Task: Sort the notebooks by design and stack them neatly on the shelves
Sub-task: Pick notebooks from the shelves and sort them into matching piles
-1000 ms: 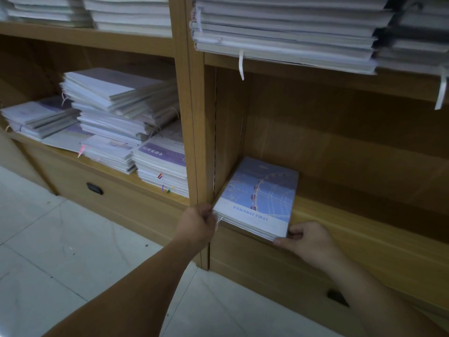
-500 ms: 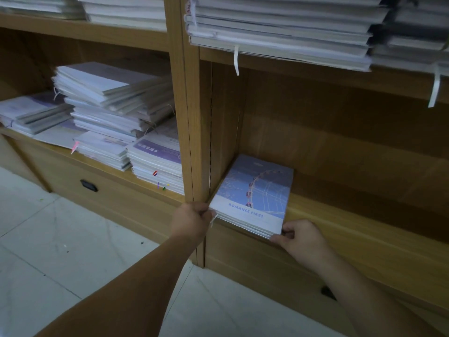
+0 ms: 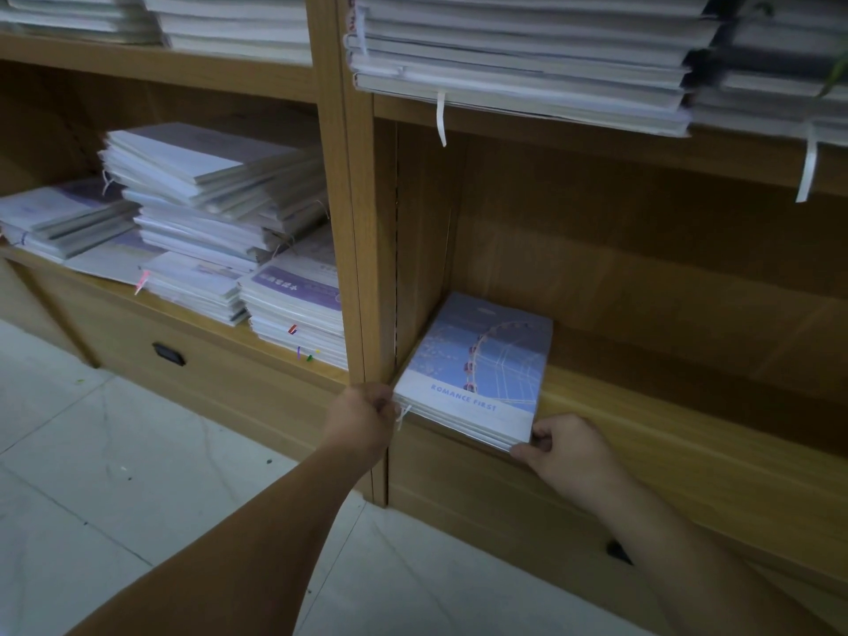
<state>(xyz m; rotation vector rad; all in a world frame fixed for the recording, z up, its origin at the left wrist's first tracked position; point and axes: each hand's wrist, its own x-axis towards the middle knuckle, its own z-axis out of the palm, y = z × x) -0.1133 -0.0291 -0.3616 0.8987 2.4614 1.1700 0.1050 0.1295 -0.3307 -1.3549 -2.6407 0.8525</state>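
Head camera looks down on a wooden shelving unit (image 3: 342, 222) that fills most of the frame, with an upright post splitting a left bay from a right one. Pale floor tiles (image 3: 92, 498) run below it. On the upper board of the right bay lie tall grey-white piles (image 3: 527, 52) of notebooks with their page edges facing out. The left bay holds untidy heaps (image 3: 197, 190) of pale notebooks, some skewed across one another, and just beside the post stands a purple-covered pile (image 3: 298, 309).

The blue notebook stack (image 3: 482, 369) lies flat on the lower board of the right bay, tucked into its near left corner beside the post, with its near edge at the board's front lip. The top cover shows a Ferris wheel and the words ROMANCE FIRST.

The left hand (image 3: 362, 417) has its fingers curled in on the stack's near left corner — a pinch on the edges. The right hand (image 3: 564, 445) grips the near right corner, fingers bent against the side of the stack and thumb under it.

A dark drawer pull (image 3: 169, 354) sits in the panel under the left bay. A white ribbon marker (image 3: 441, 117) hangs from the upper piles over the board's front — another dangles by the left hand.
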